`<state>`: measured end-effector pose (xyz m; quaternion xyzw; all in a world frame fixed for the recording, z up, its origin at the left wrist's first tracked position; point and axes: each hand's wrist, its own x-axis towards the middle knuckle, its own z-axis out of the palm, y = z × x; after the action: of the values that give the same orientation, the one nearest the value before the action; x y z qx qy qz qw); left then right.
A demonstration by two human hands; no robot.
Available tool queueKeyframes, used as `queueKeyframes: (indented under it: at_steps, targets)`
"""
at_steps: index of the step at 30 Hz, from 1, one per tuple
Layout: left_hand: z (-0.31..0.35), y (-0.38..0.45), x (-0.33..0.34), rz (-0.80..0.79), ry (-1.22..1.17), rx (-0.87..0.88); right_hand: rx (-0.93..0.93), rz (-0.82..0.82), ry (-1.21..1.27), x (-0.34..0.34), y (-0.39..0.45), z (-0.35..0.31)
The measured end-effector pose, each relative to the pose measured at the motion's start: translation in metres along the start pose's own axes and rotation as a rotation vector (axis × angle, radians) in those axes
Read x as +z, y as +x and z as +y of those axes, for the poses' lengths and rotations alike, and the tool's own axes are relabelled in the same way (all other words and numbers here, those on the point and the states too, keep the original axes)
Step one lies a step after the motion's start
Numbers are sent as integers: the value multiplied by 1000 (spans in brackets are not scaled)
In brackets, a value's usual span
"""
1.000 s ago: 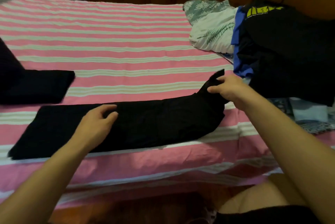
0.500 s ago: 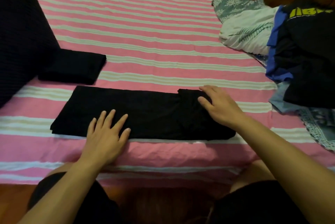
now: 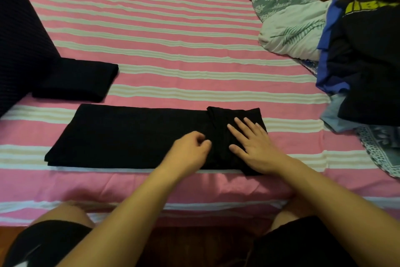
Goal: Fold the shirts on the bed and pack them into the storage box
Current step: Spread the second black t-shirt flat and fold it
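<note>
Since half a second ago your left hand (image 3: 190, 150) has slid from the near edge of the strip to its middle and curled up, while your right hand (image 3: 251, 143) has moved a little further onto the folded-over end. That right hand lies flat, fingers straight and spread, pressing the doubled end of the black shirt (image 3: 129, 134) down. Your left hand sits just beside it with fingers bent in; whether it is pinching the cloth or only resting knuckles on it, the view does not show. The shirt lies as a long narrow strip across the near edge of the bed (image 3: 173, 39), its right end turned back over itself, so I judge you are partway through this fold: the length still has to be doubled up before it matches the folded black shirt (image 3: 75, 79) lying just beyond its left end. That one looks finished but not packed. At the left edge stands a dark textured shape (image 3: 19, 39), possibly the storage box, though you cannot be sure from here. On the right a pile of unfolded clothes (image 3: 363, 61) waits beside a pale leaf-print bundle (image 3: 290, 31), so most of the work is left. Nothing lies on the strip to block the next fold.
</note>
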<state>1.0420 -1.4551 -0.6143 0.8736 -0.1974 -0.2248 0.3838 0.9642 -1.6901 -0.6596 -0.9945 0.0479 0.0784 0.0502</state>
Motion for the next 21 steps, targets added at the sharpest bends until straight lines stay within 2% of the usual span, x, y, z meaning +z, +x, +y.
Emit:
queueKeyframes:
  at_steps: [2, 4, 7, 9, 11, 15, 16, 19, 21]
  targets:
    - [16, 5, 22, -53, 132, 27, 21, -32, -4, -2, 4, -3]
    - [23, 4, 34, -42, 205, 24, 14, -64, -6, -4, 5, -3]
    - [20, 5, 36, 21, 99, -30, 5, -86, 25, -15, 9, -4]
    - [15, 7, 30, 61, 47, -52, 10, -9, 62, -31, 19, -7]
    - [11, 6, 25, 37, 83, -23, -5, 39, 83, -41, 34, -15]
    - [4, -6, 18, -52, 216, 50, -5, -68, -22, -12, 44, -35]
    - [-2, -9, 9, -30, 278, 67, 3, -80, -42, -4, 44, -36]
    - [-46, -12, -44, 212, 506, 87, 22, -110, -60, -7, 48, -33]
    - [-88, -15, -93, 392, 648, 5, 40, -123, -48, -16, 52, -37]
